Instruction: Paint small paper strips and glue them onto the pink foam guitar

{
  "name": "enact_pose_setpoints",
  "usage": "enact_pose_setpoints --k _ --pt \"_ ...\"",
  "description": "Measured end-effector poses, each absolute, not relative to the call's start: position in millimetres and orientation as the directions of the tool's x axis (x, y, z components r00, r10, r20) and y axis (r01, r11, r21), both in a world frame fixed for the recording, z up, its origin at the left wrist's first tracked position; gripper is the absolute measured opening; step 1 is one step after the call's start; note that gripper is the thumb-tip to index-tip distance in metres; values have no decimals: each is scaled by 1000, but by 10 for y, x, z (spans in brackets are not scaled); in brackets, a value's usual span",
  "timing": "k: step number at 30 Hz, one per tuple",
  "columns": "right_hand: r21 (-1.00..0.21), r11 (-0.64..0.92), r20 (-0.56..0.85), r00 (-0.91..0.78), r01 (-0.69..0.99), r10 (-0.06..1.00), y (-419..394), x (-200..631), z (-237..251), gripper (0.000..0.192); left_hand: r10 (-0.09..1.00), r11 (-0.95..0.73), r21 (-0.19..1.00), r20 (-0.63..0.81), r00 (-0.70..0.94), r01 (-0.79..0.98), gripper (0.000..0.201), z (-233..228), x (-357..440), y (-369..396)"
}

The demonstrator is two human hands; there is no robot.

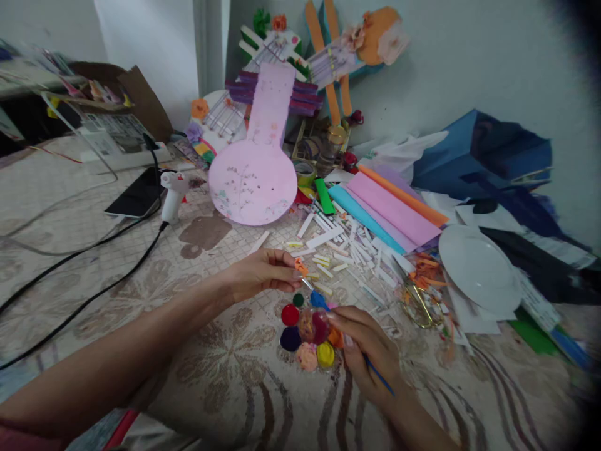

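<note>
Low in the frame, right of centre, your right hand [370, 351] was closed around a thin blue brush [375, 373], its handle running out toward the lower right and its tip pointing up-left. Just left of that hand sat a round paint palette [307, 335] with wells of red, dark purple, yellow, pink and green; your fingertips rested at its right edge. Slightly higher, at mid-frame, your left hand [263, 275] came in from the lower left, and its thumb and fingers were pinched shut on a small orange paper piece [301, 267], held just above the palette and close to the brush tip.

To the right of the hands lay gold-handled scissors [417, 307] among orange scraps, and beyond them a white plate [479, 269]. Above the hands, a scatter of white paper strips [342, 244] covered the patterned cloth [225, 369]. Farther up, sheets of coloured paper [389, 210] in pink, orange and blue lay slanted. Left of centre stood a large pink guitar-shaped cutout [258, 169], with a white glue gun [173, 195] and a dark phone [137, 194] to its left. Paper crafts [347, 44] leaned on the wall at the top of the frame.
</note>
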State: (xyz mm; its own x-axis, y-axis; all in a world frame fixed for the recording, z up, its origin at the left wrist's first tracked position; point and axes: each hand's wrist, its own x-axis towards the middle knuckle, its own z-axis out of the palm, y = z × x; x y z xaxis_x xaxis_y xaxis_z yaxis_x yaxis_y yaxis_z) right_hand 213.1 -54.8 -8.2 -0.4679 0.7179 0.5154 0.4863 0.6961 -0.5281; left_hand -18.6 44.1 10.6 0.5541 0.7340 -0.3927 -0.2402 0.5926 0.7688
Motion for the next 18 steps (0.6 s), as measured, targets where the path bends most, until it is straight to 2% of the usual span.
enact_pose_setpoints --k 11,16,18 --pt "-430 736 554 -491 523 673 -559 2146 -21 47 788 550 798 -398 470 -248 14 117 -193 484" --pt "-498 709 588 -406 499 699 -590 2203 -42 48 905 407 848 -322 279 -339 18 102 -315 615" --pt "-511 712 597 -398 481 697 -579 2205 -44 49 903 394 873 -310 297 -288 17 88 -309 612"
